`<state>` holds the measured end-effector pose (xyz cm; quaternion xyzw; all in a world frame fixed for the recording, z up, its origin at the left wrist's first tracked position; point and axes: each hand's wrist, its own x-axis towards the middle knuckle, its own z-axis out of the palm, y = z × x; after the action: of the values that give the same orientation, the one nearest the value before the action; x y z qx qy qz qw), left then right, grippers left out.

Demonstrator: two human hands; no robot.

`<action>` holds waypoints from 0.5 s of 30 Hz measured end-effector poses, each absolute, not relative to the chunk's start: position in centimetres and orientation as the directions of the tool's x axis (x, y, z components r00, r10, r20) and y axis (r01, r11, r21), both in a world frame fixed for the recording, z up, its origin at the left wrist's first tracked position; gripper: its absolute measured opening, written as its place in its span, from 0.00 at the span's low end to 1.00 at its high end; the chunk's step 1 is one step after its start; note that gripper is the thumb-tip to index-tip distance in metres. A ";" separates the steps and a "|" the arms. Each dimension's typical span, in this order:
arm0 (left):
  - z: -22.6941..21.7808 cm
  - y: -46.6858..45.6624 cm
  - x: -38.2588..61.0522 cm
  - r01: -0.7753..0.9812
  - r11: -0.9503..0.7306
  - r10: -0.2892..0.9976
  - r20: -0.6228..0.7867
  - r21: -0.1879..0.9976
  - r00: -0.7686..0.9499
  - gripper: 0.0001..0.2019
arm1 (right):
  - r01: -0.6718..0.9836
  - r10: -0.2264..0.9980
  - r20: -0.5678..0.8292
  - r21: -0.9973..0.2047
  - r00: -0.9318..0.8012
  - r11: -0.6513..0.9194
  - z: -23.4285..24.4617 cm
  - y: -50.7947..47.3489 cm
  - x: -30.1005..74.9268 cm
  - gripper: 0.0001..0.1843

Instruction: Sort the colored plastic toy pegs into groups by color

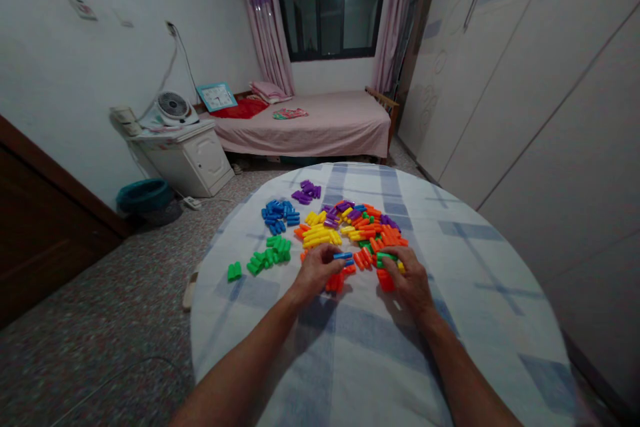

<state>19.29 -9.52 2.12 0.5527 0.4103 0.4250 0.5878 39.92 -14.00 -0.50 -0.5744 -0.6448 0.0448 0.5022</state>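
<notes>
Small capsule-shaped plastic blocks lie sorted in colour clusters on a round table covered by a white and blue checked cloth (380,360). My left hand (316,272) pinches a blue block (343,255) between its fingers, just above a few red-orange blocks (335,282). My right hand (406,278) grips a green block (387,257) with a red-orange stack (385,279) directly below it. Between my hands lie orange blocks (364,257). Beyond them are yellow blocks (317,236), blue blocks (278,215), purple blocks (306,192) and green blocks (270,255).
Past the round table stand a pink-covered bed (305,127) and a white bedside cabinet (183,157) with a small fan (173,108) on it. A tall white wardrobe (540,80) runs along the right. A teal bin (145,195) sits on the speckled floor at left.
</notes>
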 end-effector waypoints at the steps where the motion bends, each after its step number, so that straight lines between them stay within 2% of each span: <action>1: 2.6 -9.1 18.3 -0.031 0.005 0.969 0.003 0.999 0.248 0.11 | 0.690 0.773 0.594 -0.657 0.224 0.304 -0.6 -13.9 40.4 0.12; 4: 3.9 -6.7 15.2 0.099 -0.152 0.987 0.146 0.983 0.066 0.11 | 0.668 0.746 0.566 -0.709 0.351 0.225 -1.0 -13.7 41.4 0.15; 7: 4.5 -3.4 12.1 0.367 -0.277 0.940 0.330 0.888 -0.087 0.12 | 0.657 0.769 0.523 -0.731 0.368 0.184 -1.6 -13.5 41.4 0.17; 11: 3.7 0.5 9.5 0.672 -0.204 0.923 0.369 0.712 -0.111 0.15 | 0.681 0.781 0.535 -0.704 0.323 0.200 -1.9 -13.4 40.7 0.17; 13: 3.2 1.4 9.3 0.742 -0.180 0.924 0.370 0.646 -0.098 0.17 | 0.688 0.784 0.535 -0.698 0.314 0.200 -1.9 -13.5 40.5 0.17; 15: 2.8 1.2 9.8 0.783 -0.199 0.896 0.432 0.590 -0.098 0.18 | 0.678 0.793 0.512 -0.713 0.330 0.179 -1.6 -13.7 40.4 0.18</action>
<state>9.85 1.23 2.85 0.6676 0.6288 0.3921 0.0727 40.37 -13.66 -1.62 -0.6383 -0.5761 0.0568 0.5074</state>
